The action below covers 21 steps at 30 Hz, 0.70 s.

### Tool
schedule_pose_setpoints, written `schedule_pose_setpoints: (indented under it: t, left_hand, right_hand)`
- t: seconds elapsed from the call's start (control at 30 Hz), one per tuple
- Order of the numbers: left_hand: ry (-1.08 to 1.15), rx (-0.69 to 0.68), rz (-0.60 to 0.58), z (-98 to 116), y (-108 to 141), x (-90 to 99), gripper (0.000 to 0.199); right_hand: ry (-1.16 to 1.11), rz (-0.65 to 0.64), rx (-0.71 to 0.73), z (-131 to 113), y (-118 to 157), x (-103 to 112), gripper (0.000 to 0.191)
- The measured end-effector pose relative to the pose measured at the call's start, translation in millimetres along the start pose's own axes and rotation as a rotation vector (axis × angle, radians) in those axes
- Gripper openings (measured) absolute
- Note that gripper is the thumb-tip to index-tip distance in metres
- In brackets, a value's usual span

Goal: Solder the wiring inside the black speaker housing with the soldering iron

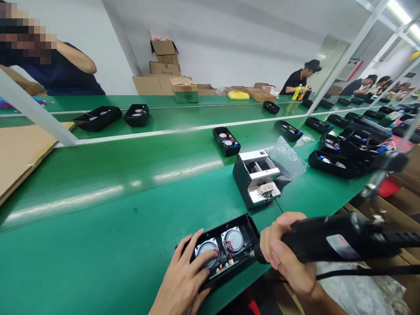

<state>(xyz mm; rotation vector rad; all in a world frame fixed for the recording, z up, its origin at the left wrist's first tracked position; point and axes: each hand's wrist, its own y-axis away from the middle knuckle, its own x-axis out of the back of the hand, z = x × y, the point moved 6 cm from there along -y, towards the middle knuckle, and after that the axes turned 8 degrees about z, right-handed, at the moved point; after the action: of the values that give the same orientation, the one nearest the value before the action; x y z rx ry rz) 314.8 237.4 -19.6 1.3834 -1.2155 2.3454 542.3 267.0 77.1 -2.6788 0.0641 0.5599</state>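
In front of me a black speaker housing [241, 260] lies open side up on the green bench. Two round speakers [234, 239] with red wires and a small circuit board [225, 267] sit inside it. My left hand [187, 271] grips the housing's left end, its fingers spread over the rim and the nearer speaker; the thumb is mostly hidden. My right hand [288, 253] is closed around a black electric screwdriver [337, 240], held nearly level. Its tip points into the housing's right end; whether it touches a screw cannot be made out.
Behind the housing stands a black-and-silver screw feeder [257, 177], beside a clear plastic bag [287, 159]. More black housings [226, 142] lie on the belt and pile up at right [334, 164]. Cardboard [26, 153] lies at left. Co-workers [297, 81] sit across the line.
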Motion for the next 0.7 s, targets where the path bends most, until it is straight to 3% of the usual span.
schedule_pose_setpoints:
  t: [0.37,0.7]
  left_hand:
    - [-0.03,-0.015,0.014,3.4,-3.2,4.5,0.036]
    - [0.034,0.02,0.029,2.1,-3.4,3.0,0.041]
  right_hand:
    - [-0.004,-0.069,-0.013,16.1,2.2,-15.2,0.022]
    - [0.153,-0.069,-0.068,42.1,20.4,-0.8,0.023]
